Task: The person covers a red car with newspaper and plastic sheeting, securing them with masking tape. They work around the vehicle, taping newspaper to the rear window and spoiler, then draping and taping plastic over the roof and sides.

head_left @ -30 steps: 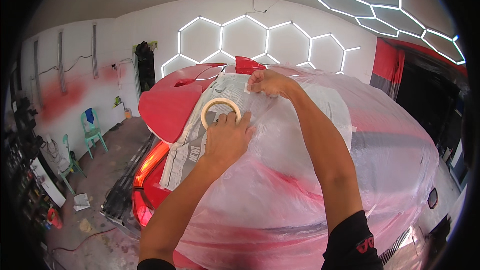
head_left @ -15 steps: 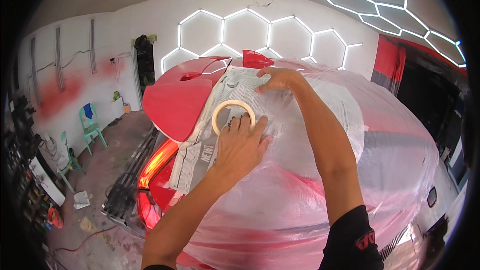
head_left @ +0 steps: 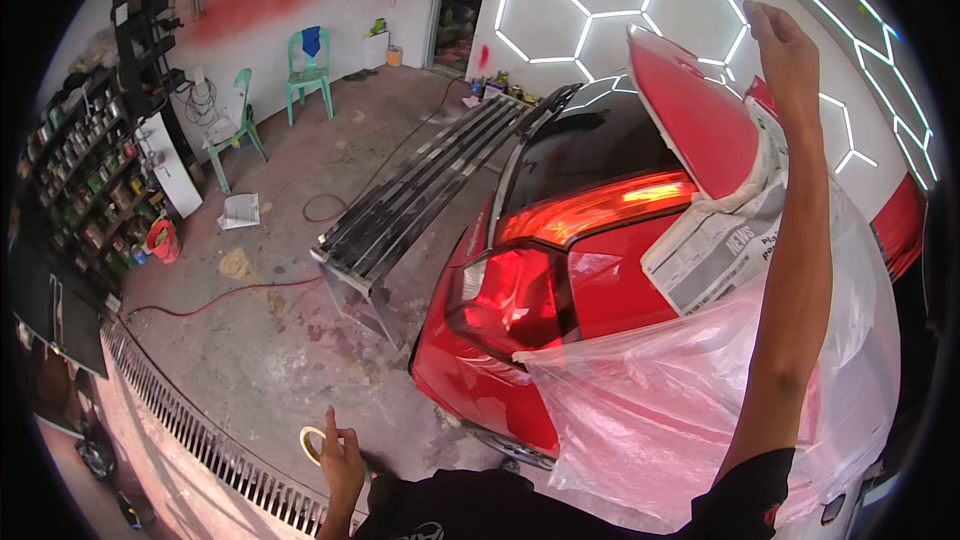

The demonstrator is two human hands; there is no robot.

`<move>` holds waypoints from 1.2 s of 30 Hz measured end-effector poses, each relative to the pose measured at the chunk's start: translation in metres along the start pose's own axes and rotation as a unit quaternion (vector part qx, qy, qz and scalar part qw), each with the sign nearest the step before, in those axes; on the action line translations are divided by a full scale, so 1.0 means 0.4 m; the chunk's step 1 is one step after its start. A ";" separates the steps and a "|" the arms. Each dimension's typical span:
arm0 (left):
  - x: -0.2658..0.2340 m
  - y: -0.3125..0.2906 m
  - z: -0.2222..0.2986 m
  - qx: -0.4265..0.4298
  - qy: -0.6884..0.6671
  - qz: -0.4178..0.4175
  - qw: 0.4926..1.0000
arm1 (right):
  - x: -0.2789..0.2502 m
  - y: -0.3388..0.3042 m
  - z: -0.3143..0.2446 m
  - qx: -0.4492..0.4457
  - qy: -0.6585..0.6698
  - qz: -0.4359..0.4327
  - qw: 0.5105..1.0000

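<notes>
A roll of cream masking tape [head_left: 306,444] hangs on the fingers of my left hand [head_left: 343,467], low in front of me and away from the car. Its index finger points up while the others curl. My right hand [head_left: 788,58] is raised high over the car's rear, beyond the spoiler, its fingertips drawn together; whatever they pinch is too small to make out. Below that arm, a newspaper sheet [head_left: 705,255] lies against the red body panel. Clear plastic film [head_left: 650,390] drapes over the rear, leaving the red car's [head_left: 480,380] lit tail light [head_left: 515,295] uncovered.
A long black slatted bench [head_left: 420,190] stands left of the car. Two green chairs [head_left: 308,75] are by the far wall. A red hose [head_left: 230,292] crosses the floor. Shelves of cans [head_left: 85,170] line the left side, near a red bucket [head_left: 162,240].
The view has swung left. My left hand has left the newspaper and come down towards me with the tape roll. My right hand has lifted off the paper, its fingers closing together.
</notes>
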State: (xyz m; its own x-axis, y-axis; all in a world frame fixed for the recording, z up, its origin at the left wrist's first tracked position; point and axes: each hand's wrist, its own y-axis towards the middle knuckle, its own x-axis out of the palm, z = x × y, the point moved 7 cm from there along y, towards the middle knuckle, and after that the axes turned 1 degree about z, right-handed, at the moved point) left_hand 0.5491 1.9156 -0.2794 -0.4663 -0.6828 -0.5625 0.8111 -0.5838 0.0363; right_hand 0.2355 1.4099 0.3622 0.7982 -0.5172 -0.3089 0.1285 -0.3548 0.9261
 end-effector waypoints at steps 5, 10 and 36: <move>-0.095 0.073 -0.110 -0.029 -0.090 -0.021 0.995 | 0.417 -0.235 -0.786 -0.057 0.315 -0.095 0.943; -0.299 0.262 -0.043 0.020 -0.043 -0.061 0.997 | 0.906 -0.657 -1.138 -0.020 0.483 -0.385 0.786; -0.438 1.655 -1.246 -0.305 0.127 -0.217 0.918 | 2.387 -1.358 -0.860 0.339 0.224 -0.455 0.793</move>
State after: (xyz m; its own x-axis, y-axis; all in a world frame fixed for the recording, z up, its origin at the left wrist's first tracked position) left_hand 1.3436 1.8676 -0.5684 -0.7577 -0.2737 -0.5924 0.6516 -0.3680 -0.6633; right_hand 1.1303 1.3766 -0.3612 0.7048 0.4672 -0.5338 0.5464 -0.8375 -0.0116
